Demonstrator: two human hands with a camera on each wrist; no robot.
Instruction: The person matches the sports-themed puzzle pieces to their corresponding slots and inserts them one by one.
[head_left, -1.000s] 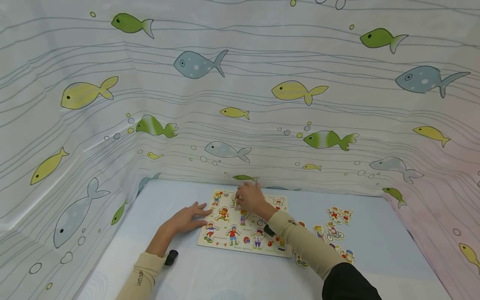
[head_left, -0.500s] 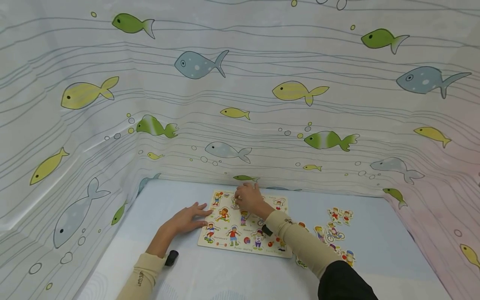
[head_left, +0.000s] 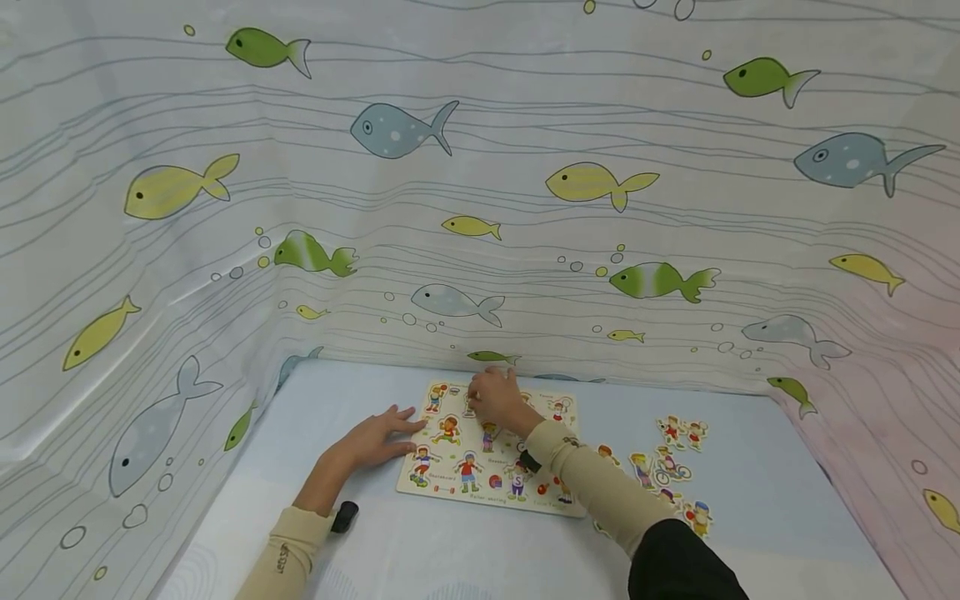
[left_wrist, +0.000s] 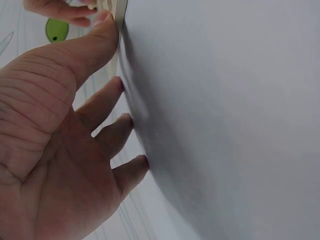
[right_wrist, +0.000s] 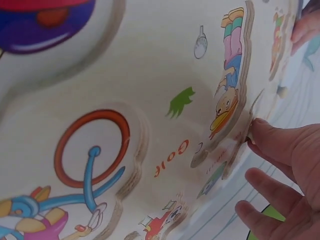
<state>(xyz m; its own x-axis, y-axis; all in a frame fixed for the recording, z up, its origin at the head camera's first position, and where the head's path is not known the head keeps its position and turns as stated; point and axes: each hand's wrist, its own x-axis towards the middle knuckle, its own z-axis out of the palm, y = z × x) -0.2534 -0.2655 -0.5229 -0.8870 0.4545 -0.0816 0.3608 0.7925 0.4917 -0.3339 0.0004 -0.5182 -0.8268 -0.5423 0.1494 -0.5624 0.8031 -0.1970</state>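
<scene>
Inspector: A puzzle board (head_left: 468, 435) lies flat near the middle of the bench's (head_left: 765, 483) far edge. Over the board's far side, the right hand (head_left: 498, 400) has thumb and fingers (right_wrist: 272, 187) closed in a pinch on what appears to be a thin puzzle piece (right_wrist: 251, 117), seen nearly edge-on.

Clerk: And the left hand (head_left: 371, 439)?

Inspector: Fingers spread, no grip; the thumb touches the board's left side.

Clerk: Faults to be expected?

Inspector: The piece could catch on the rim of a cut-out and sit tilted, should it be turned slightly wrong; the right hand covers that spot from above. The board could also pivot under a firm push, since only its left side is steadied.

Clerk: Obstructions?

Inspector: Loose puzzle pieces (head_left: 672, 467) lie between the board and the bench's right edge, some touching or overlapping. The right sleeve (head_left: 607, 492) crosses above those nearest the board, partly hiding them; a low sweep could scatter them. Behind the bench's far edge rises a fish-print sheet (head_left: 510, 267), leaving the right hand little room beyond.
</scene>
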